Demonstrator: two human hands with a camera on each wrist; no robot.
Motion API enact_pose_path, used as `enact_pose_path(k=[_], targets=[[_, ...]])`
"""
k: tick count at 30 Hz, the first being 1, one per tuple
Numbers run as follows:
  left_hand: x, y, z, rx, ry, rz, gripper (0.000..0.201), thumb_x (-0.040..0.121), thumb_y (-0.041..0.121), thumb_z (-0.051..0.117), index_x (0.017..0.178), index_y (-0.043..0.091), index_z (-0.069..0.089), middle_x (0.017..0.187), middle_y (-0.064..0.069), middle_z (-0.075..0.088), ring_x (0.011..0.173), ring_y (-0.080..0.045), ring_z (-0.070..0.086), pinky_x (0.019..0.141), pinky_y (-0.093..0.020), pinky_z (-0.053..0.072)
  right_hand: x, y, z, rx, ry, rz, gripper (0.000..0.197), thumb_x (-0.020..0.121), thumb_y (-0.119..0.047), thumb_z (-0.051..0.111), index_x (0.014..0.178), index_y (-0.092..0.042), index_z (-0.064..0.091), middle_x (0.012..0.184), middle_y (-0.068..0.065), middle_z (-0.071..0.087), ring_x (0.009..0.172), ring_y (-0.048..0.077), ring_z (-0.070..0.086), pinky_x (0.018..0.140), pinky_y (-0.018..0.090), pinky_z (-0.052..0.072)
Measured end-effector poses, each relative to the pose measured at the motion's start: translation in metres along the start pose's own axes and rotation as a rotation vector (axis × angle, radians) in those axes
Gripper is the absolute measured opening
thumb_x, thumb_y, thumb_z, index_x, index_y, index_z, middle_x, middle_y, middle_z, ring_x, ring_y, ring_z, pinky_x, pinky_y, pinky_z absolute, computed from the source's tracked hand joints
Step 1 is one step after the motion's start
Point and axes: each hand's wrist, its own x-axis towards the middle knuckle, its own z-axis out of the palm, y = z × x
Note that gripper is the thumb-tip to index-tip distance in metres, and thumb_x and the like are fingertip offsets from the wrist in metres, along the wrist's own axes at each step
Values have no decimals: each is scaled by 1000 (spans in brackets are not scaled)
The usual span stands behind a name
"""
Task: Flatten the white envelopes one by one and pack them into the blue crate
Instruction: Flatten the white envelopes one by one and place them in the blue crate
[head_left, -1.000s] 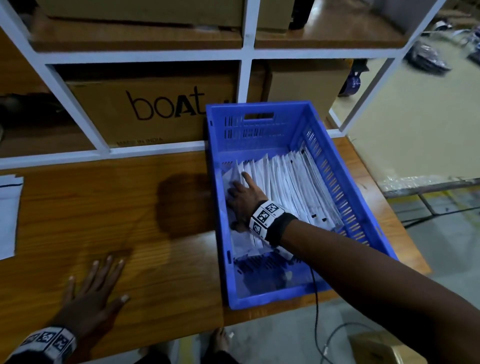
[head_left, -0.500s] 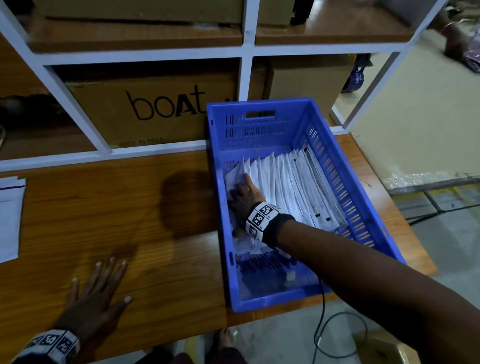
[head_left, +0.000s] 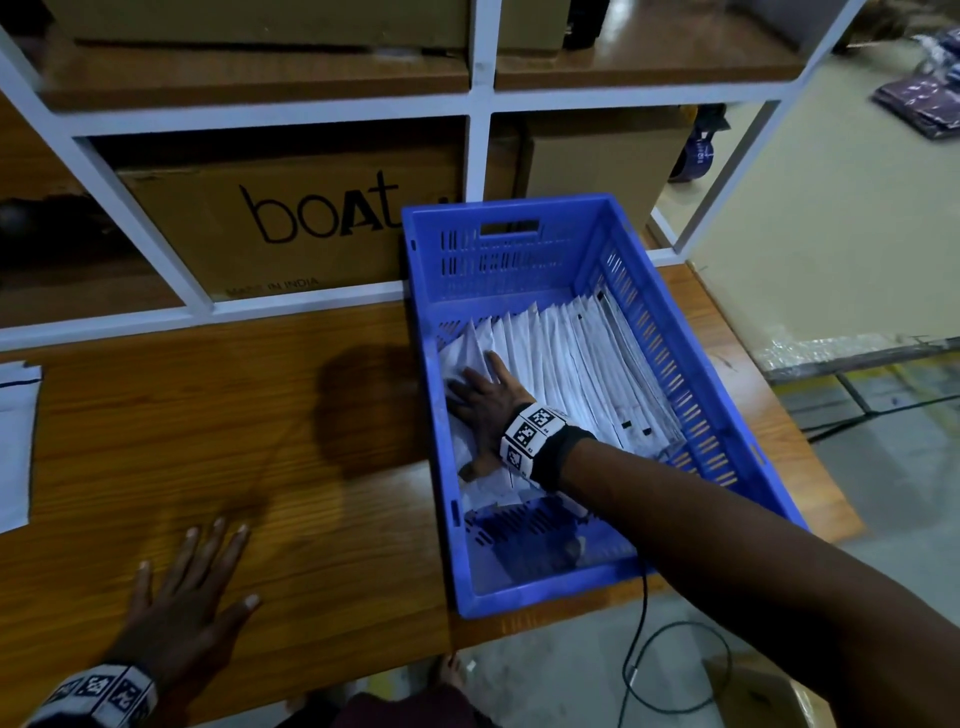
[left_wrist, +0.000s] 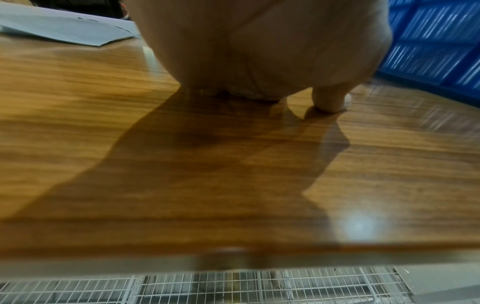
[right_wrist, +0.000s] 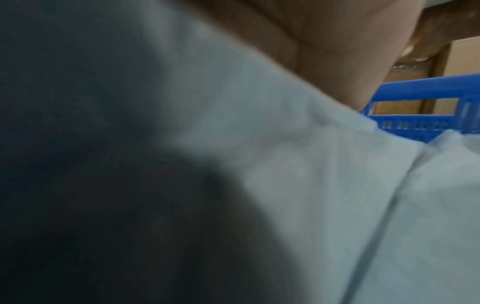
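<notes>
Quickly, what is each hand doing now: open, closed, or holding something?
Left hand: open, flat on the table.
Right hand: open, pressing envelopes in the crate.

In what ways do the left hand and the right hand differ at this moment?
The left hand lies flat on the wooden table, fingers spread; the right hand presses on the white envelopes. The left hand is outside the blue crate; the right hand reaches inside it. Both are open and wear patterned wristbands.
</notes>
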Motion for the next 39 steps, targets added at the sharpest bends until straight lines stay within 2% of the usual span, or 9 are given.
enact_pose_path(k=[9, 12, 14, 16, 22, 29, 34, 36, 39], targets=[[-1, -1, 5, -2, 59, 25, 107, 64, 100, -5, 155, 45, -22, 160, 18, -34, 150, -14, -29, 119, -56, -12, -26, 13, -26, 152, 27, 80, 122, 72, -94, 34, 160, -13, 11, 168, 6, 7, 155, 25, -3, 117, 63, -9], [-1, -2, 9, -4, 94, 27, 106, 66, 99, -6, 156, 44, -20, 161, 15, -33, 151, -14, -26, 120, -56, -11, -48, 25, -55, 238, 37, 150, 90, 85, -77, 45, 152, -16, 40, 163, 7, 26, 154, 26, 10, 118, 65, -9], [1, -4, 10, -7, 103, 29, 108, 64, 100, -7, 156, 43, -20, 160, 15, -34, 150, -13, -26, 120, -56, -10, -65, 31, -75, 280, 89, 233, 64, 91, -65, 49, 132, -18, 61, 148, 6, 50, 147, 26, 29, 117, 66, -10], [4, -6, 11, -18, 111, 39, 112, 62, 102, -6, 155, 43, -21, 160, 17, -34, 150, -13, -27, 119, -56, -10, -84, 33, -94, 327, 183, 333, 50, 93, -59, 48, 117, -19, 66, 130, 4, 63, 138, 27, 43, 117, 65, -9], [-3, -1, 15, -16, 196, 85, 96, 70, 96, -6, 153, 50, -24, 159, 22, -35, 150, -15, -30, 118, -54, -17, -122, 1, -141, 594, 416, 449, 60, 94, -65, 44, 137, -24, 57, 150, 2, 48, 149, 24, 25, 121, 58, 1], [4, -12, 16, -15, 185, 154, 87, 78, 91, 8, 151, 55, -22, 159, 17, -36, 153, -19, -25, 119, -59, -13, -110, -95, -169, 793, 467, 261, 61, 93, -63, 51, 141, -26, 51, 153, 3, 42, 149, 26, 22, 119, 53, 19], [3, -27, -2, -53, 123, 248, 76, 98, 71, 38, 156, 53, -7, 162, 19, -23, 155, -13, -15, 121, -60, -3, -48, -169, -172, 904, 290, 156, 63, 94, -60, 53, 149, -36, 35, 162, -2, 27, 151, 28, 16, 117, 55, 22], [-4, -39, -18, -116, 126, 328, 67, 94, 79, 30, 152, 57, 6, 165, 19, -6, 156, -12, -1, 125, -54, 7, -20, -198, -173, 929, 236, 136, 65, 94, -56, 55, 151, -35, 32, 163, -1, 24, 151, 29, 18, 118, 56, 25], [-11, -64, -41, -270, 178, 361, 95, 72, 95, 14, 154, 49, 22, 168, 9, 17, 152, -18, 23, 122, -41, 25, 23, -241, -175, 928, 153, 109, 61, 96, -51, 55, 149, -30, 35, 162, 1, 25, 149, 29, 22, 117, 54, 29]])
